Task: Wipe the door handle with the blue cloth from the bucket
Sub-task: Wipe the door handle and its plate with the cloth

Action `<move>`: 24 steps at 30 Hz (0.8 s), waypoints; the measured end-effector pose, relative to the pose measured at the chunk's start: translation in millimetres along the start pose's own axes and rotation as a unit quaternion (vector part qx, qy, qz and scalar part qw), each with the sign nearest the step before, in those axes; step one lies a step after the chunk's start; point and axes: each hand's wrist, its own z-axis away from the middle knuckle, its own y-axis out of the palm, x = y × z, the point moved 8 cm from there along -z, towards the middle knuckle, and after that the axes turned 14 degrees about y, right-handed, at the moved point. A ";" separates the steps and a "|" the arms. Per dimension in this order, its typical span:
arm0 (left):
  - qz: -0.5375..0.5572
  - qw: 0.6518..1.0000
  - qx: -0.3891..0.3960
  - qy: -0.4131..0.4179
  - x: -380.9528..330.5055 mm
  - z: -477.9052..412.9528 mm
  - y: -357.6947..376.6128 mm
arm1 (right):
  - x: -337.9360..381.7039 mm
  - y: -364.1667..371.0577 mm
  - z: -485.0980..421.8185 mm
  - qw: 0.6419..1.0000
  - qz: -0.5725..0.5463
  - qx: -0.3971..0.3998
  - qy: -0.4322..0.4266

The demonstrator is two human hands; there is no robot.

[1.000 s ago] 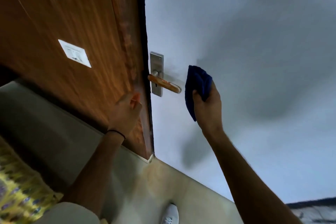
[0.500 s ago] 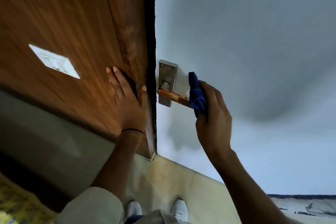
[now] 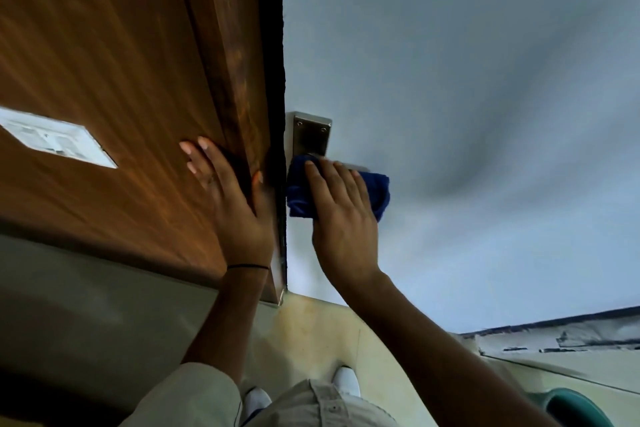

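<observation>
head view: the blue cloth is pressed over the door handle by the right hand, fingers spread flat, beside the door edge; the left hand is laid open-fingered on the wood panel; open white door lies rightward.

The right hand presses a blue cloth over the door handle, which the cloth and fingers hide; only the metal backplate shows above them, fixed to the pale door. The left hand lies flat, fingers spread, on the brown wood panel beside the door's edge, a thin dark band at its wrist. A white switch plate sits on the panel to the left. Below, two white shoes stand on the pale floor, and part of a teal bucket shows at the lower right corner.
</observation>
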 end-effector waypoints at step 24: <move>0.106 0.994 -0.006 -0.025 12.0 1.2 3.5 | -29.0 -13.7 -0.5 0.994 -0.047 0.070 -0.063</move>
